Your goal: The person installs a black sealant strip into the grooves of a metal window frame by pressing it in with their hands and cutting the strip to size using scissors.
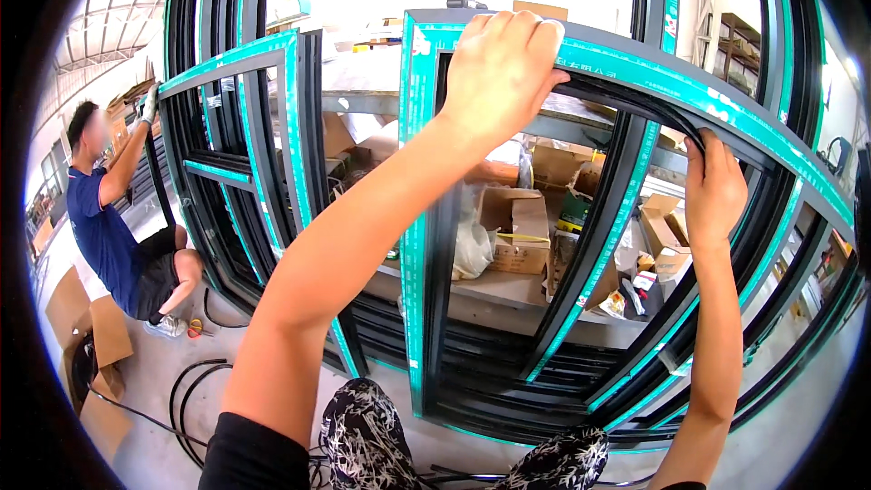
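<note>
In front of me stands a dark window frame [416,218], its faces covered with green protective film. My left hand [508,73] is closed over its top bar, fingers on the upper edge and thumb at the inner side. A black rubber sealing strip [640,102] runs along the underside of that bar, from beside my left thumb to my right hand [717,186]. The right fingers pinch the strip, which bows a little below the bar between the hands. How far it sits in the groove cannot be made out.
Another green-filmed frame [288,127] stands at the left, where a crouching person [104,218] touches it with a gloved hand. An open cardboard box [111,331], orange-handled scissors [195,328] and looped black strip [177,399] lie on the floor. Cartons [522,259] fill a shelf behind.
</note>
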{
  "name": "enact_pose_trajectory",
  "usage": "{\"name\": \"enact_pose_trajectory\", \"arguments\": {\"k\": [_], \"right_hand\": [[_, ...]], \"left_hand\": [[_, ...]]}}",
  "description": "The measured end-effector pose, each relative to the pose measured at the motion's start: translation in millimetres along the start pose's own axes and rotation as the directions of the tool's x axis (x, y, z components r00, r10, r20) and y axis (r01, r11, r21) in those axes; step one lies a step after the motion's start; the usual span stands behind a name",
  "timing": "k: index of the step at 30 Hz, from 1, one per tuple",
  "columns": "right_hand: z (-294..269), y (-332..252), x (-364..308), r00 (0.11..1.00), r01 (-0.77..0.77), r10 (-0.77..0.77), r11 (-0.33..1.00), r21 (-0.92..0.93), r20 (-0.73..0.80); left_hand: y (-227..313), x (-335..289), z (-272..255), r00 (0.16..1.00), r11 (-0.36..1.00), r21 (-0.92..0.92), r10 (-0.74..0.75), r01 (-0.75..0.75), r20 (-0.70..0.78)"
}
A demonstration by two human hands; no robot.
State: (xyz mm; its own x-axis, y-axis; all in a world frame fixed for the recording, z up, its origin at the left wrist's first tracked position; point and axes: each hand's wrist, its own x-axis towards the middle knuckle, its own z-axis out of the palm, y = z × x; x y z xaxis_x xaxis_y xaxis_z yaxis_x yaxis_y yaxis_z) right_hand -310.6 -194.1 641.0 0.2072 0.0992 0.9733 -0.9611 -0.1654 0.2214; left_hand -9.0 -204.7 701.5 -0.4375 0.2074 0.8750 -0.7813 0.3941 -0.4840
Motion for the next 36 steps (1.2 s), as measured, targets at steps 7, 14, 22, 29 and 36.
{"name": "enact_pose_trajectory", "arguments": {"k": [7, 14, 22, 29, 36], "right_hand": [[-5, 4, 8, 0.997, 0.036, -0.036, 0.999, -0.003, -0.063], [-3, 6, 9, 0.995, 0.046, -0.044, 0.999, 0.014, -0.092], [-4, 8, 11, 0.997, 0.050, -0.050, 0.999, -0.012, -0.061], [-2, 5, 7, 0.999, 0.042, -0.043, 0.998, -0.047, -0.026], [-17, 12, 16, 0.986, 0.147, -0.153, 0.985, -0.085, -0.066]], "left_hand": [[8, 3, 2, 1.000, 0.999, 0.047, -0.015, 0.015, -0.005], [32, 18, 24, 0.997, 0.999, -0.039, -0.004, 0.002, -0.073], [54, 26, 19, 0.997, 0.993, 0.093, -0.068, 0.065, 0.033], [30, 27, 30, 0.991, 0.990, 0.054, 0.130, -0.128, -0.036], [-48, -3, -39, 0.920, 0.995, 0.096, -0.020, -0.019, 0.392]]}}
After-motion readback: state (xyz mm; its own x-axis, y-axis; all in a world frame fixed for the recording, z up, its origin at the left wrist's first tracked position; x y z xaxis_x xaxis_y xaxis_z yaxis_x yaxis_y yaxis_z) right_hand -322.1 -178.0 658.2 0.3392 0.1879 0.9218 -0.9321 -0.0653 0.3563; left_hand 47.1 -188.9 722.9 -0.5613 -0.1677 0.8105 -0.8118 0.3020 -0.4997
